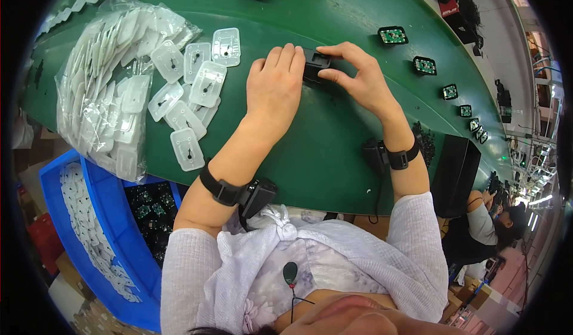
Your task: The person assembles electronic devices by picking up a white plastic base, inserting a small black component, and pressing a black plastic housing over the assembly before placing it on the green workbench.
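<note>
Between my hands on the green tabletop sits a small black plastic housing [315, 64] with a rectangular recess in its top. My right hand [363, 78] grips its right end, index finger on the far edge and thumb on the near one. At the left end, my left hand [273, 90] holds it from above with the fingers close together; its thumb is hidden. Just left of that hand lie several translucent white rectangular plastic covers [208, 84], each with a small dark mark in the middle.
A clear plastic bag [101, 90] of similar covers lies at the left. Green circuit boards in black casings [393, 35] line the right side, near a black box [456, 177]. Blue bins [113, 215] stand below the table edge. A person [486, 233] works at far right.
</note>
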`<state>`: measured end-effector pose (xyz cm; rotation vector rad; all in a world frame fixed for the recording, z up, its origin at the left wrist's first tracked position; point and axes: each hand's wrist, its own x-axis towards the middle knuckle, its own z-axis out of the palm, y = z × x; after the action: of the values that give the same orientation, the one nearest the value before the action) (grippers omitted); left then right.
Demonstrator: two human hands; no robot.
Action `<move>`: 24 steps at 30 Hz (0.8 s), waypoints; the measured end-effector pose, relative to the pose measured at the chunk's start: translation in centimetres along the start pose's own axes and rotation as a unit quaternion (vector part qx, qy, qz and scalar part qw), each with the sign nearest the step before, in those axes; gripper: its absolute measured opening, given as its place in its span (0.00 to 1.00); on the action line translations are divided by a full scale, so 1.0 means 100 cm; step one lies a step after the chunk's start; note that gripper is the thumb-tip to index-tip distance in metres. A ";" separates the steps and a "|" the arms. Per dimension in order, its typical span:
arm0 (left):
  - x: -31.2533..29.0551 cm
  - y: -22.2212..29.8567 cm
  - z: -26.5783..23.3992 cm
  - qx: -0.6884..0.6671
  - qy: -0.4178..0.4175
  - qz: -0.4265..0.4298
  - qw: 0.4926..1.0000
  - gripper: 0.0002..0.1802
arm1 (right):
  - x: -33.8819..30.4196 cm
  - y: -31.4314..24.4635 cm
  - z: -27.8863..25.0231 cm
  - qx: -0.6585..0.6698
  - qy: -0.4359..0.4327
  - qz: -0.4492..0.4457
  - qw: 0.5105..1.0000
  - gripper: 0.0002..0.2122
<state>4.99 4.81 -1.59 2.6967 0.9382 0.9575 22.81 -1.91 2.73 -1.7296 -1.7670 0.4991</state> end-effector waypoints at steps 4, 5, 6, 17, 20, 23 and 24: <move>0.008 -0.014 0.006 -0.147 0.031 -0.026 0.988 0.16 | 0.006 0.000 0.001 0.175 -0.008 0.129 0.976 0.16; 0.007 -0.016 0.008 -0.147 0.036 -0.025 0.988 0.16 | 0.007 -0.001 0.003 0.171 -0.007 0.126 0.977 0.16; 0.006 -0.019 0.010 -0.184 0.056 -0.029 0.981 0.15 | 0.009 -0.004 0.007 0.206 0.030 0.106 0.972 0.17; 0.005 0.003 -0.013 -0.622 -0.120 -0.280 0.722 0.16 | 0.010 -0.029 0.024 0.276 0.120 0.086 0.950 0.16; 0.005 0.003 -0.013 -0.621 -0.110 -0.267 0.729 0.16 | 0.011 -0.034 0.023 0.295 0.126 0.088 0.943 0.17; 0.005 0.000 -0.013 -0.652 -0.077 -0.290 0.697 0.16 | 0.011 -0.046 0.030 0.348 0.140 0.092 0.922 0.18; 0.005 0.000 -0.012 -0.651 -0.076 -0.291 0.697 0.16 | 0.012 -0.045 0.030 0.348 0.138 0.091 0.923 0.18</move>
<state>4.55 5.05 -0.32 1.1252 0.5812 0.7383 17.48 -0.64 3.61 -1.3617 -1.0464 0.8037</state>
